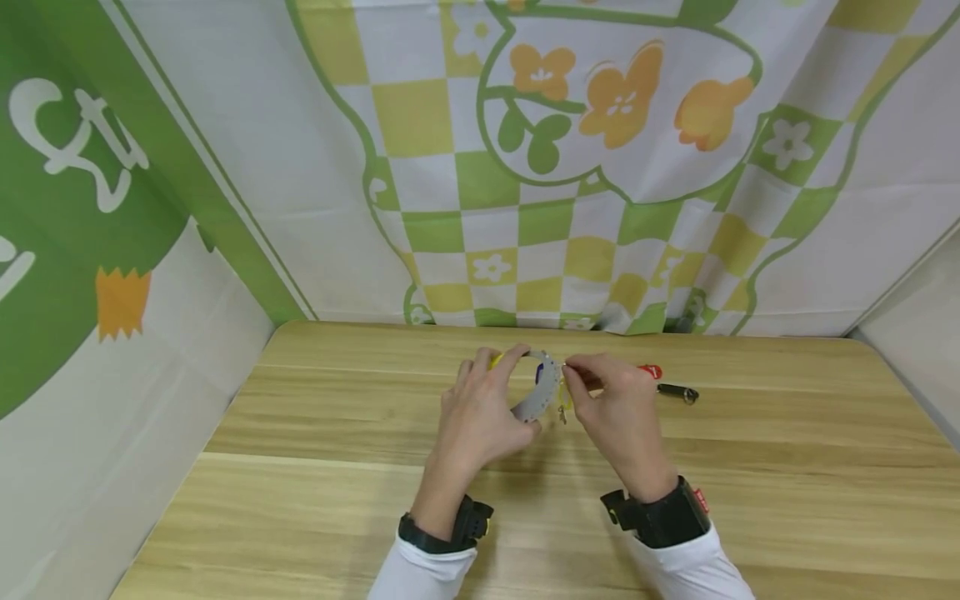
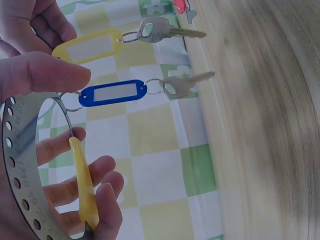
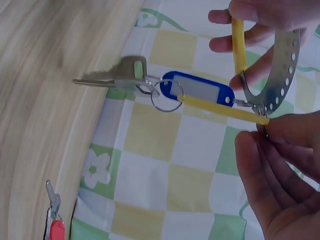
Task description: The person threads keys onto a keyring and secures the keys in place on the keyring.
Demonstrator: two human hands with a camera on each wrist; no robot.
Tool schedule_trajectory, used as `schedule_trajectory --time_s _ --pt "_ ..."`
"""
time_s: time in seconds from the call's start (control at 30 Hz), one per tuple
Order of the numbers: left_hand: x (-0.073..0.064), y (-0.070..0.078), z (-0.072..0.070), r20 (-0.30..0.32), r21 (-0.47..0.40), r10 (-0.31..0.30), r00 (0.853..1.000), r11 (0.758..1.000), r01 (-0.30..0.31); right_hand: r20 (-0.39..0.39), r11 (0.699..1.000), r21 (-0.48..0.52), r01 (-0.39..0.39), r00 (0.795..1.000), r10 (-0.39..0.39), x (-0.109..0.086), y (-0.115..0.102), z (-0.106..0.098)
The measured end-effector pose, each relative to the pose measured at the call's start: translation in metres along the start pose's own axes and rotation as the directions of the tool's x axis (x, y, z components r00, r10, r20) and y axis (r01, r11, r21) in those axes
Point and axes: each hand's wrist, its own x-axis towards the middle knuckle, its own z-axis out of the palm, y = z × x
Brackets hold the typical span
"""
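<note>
My left hand (image 1: pixel 476 421) grips a round key carrier (image 1: pixel 546 392), a curved metal plate with a row of numbered holes and a yellow grip (image 2: pixel 84 185). A blue key tag (image 2: pixel 112 93) hangs from the plate by a small ring, with a silver key (image 2: pixel 177 86) at its other end. Close by, my right hand (image 1: pixel 622 417) pinches the end of a yellow key tag (image 2: pixel 92 46) at the plate's edge. Another silver key (image 2: pixel 155 30) dangles from that tag. My fingertips partly hide its upper ring, so whether it passes through a hole is unclear.
On the wooden table (image 1: pixel 787 450), right of my hands, lie a red tag (image 1: pixel 651 371) with a key and a black item (image 1: pixel 677 390) with a metal ring. A patterned curtain (image 1: pixel 540 225) hangs behind the table's far edge.
</note>
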Motion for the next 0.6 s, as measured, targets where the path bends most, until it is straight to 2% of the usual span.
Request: schedule_trajectory --time_s 0.13,0.33,0.6 --pt "0.0 0.0009 0.0001 -0.006 0.003 -0.002 1.0 1.0 0.002 -0.01 1.0 -0.003 0.001 1.0 -0.001 -0.0006 -0.0014 0.0006" --pt "0.0004 -0.0008 0.0001 -0.001 0.011 0.025 1.0 1.0 -0.025 0.03 1.0 0.005 0.028 0.999 -0.029 -0.0017 0.0022 -0.001" --pt "0.0008 -0.0025 0.0001 0.022 0.0 0.028 0.999 1.0 -0.028 0.063 0.997 0.037 0.074 0.995 -0.076 -0.001 0.0061 -0.0017"
